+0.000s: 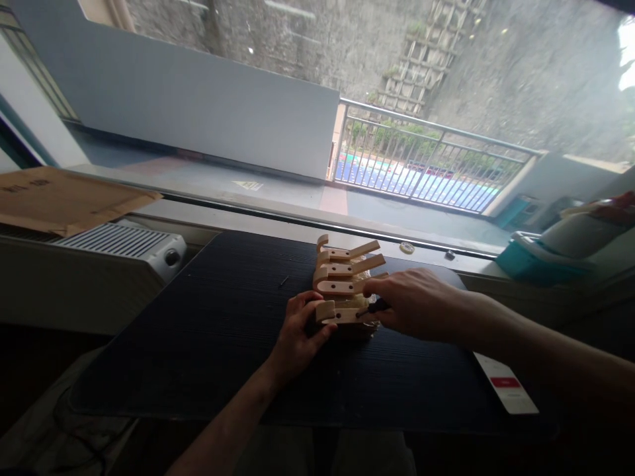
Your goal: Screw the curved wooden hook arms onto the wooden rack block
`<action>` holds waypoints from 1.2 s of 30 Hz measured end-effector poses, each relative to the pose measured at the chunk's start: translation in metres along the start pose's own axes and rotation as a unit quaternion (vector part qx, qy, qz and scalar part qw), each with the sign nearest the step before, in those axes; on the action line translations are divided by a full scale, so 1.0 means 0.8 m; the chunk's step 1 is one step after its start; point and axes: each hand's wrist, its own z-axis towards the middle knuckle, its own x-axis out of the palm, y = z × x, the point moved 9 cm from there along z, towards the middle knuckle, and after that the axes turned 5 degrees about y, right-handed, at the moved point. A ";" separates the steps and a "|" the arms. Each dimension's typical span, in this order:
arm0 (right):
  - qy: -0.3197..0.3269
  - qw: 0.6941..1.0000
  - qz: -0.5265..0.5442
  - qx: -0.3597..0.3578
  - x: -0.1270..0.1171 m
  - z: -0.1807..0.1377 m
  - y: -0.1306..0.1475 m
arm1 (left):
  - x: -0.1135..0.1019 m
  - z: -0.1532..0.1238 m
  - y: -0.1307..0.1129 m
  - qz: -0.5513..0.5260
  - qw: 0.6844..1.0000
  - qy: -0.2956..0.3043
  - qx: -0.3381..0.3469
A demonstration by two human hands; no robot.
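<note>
A wooden rack with several curved hooks [340, 270] lies on the dark table [238, 357]. Each visible hook has dark holes or screw heads along its flat middle; which of the two I cannot tell. My left hand [300, 337] grips the curved end of the nearest hook [348, 315], fingers behind it and thumb in front. In my right hand [417, 304] is a dark-handled screwdriver [378, 305], its tip at the right-hand hole of that same hook. A small screw [283, 281] rests on the tabletop left of the rack.
A phone [506, 383] with a lit screen lies under my right forearm. A roll of tape [407, 247] and a small dark object [449, 255] sit along the window sill. Left stands a heater [143, 244] below a brown paper packet [64, 198]; right, a teal bin [540, 261].
</note>
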 end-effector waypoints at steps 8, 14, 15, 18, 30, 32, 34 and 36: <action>-0.006 0.994 -0.050 -0.094 0.004 0.008 0.041 | 0.000 -0.001 0.003 0.009 1.000 -0.007 -0.002; -0.017 0.996 0.034 0.083 0.008 0.011 -0.011 | 0.000 0.000 0.003 0.016 1.000 -0.009 -0.001; -0.019 0.996 0.037 0.080 0.006 0.010 -0.013 | -0.001 0.000 0.002 0.018 1.000 -0.011 0.000; -0.012 1.000 0.014 0.018 0.000 0.006 -0.003 | -0.002 0.000 0.001 0.021 1.000 -0.015 0.000; 0.026 0.993 -0.077 -0.091 0.006 0.012 0.037 | 0.000 0.000 0.002 0.027 1.000 -0.007 0.005; 0.044 0.998 -0.039 -0.008 0.009 0.018 0.015 | 0.000 0.000 0.002 0.029 1.000 -0.007 0.007; 0.048 0.997 -0.005 0.058 0.010 0.019 -0.005 | 0.000 -0.001 0.001 0.032 0.999 -0.009 0.008; 0.036 0.996 0.021 0.075 0.007 0.016 -0.015 | 0.000 -0.001 0.001 0.034 0.999 -0.011 0.009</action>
